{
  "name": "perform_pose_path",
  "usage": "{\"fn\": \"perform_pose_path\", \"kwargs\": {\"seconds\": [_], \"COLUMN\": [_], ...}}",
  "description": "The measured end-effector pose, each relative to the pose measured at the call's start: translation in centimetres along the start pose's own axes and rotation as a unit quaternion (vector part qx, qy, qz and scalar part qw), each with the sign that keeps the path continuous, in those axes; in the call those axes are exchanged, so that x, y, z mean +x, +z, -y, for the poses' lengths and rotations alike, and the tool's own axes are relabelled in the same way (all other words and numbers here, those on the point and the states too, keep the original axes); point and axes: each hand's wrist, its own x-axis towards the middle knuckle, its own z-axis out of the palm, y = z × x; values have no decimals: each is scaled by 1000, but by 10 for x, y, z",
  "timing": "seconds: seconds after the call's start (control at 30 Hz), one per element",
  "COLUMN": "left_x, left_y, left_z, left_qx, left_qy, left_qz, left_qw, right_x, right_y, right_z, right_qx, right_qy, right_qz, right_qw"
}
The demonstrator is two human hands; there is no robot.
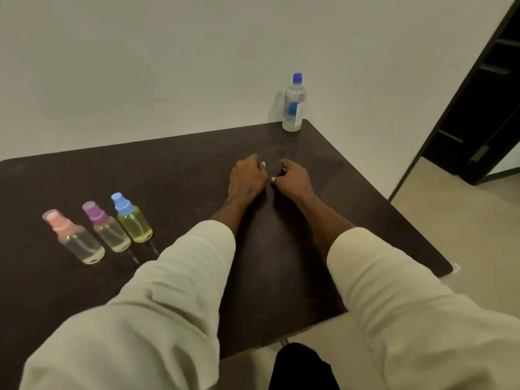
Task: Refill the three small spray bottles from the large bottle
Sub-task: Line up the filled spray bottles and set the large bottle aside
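Observation:
Three small spray bottles stand in a row at the left of the dark table [168, 170]: a pink-capped one [76, 239] with clear liquid, a purple-capped one [108, 228], and a blue-capped one [132, 219] holding yellowish liquid. All three have their caps on. The large clear bottle [294, 104] with a blue cap stands at the table's far right corner, with a little liquid at its bottom. My left hand [247, 175] and my right hand [291, 175] rest side by side on the table's middle, fingers curled shut, holding nothing.
A white wall runs behind the table. A dark open doorway [489, 108] is at the right. Beige floor [450, 220] lies right of the table's edge. A dark shape [301, 367] shows below the front edge.

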Motion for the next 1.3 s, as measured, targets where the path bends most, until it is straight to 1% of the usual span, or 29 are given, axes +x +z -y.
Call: {"fn": "perform_pose_path", "kwargs": {"seconds": [0.13,0.3,0.37,0.47,0.57,0.63,0.73,0.8,0.9,1.03,1.17,1.3], "left_x": [-55,-129,-153,-185,-211,-223,-228,-228,-223,-215,-209,-206], "left_y": [-18,-51,-65,-90,-114,-129,-143,-146,-144,-143,-143,-143], "left_z": [14,31,39,54,72,89,110,116,118,120,122,122], "left_qx": [-129,-217,-239,-263,-270,-278,-263,-246,-238,-231,-219,-215], "left_qy": [-55,-62,-59,-62,-63,-83,-135,-159,-171,-198,-200,-194], "left_qz": [-65,-135,-181,-262,-342,-365,-373,-349,-301,-267,-253,-263], "left_qw": [988,965,952,926,898,885,880,890,908,914,921,920], "right_x": [-40,-90,-111,-144,-168,-177,-183,-186,-189,-189,-183,-178], "right_y": [6,38,58,93,115,121,127,132,138,143,148,155], "right_z": [8,31,49,78,99,110,118,123,129,130,131,130], "right_qx": [45,151,204,278,277,265,236,220,207,217,209,207], "right_qy": [4,31,31,25,1,-20,-56,-83,-113,-160,-169,-161], "right_qz": [0,0,4,35,61,89,132,153,171,194,192,181], "right_qw": [999,988,978,960,959,960,961,960,957,943,944,948]}}
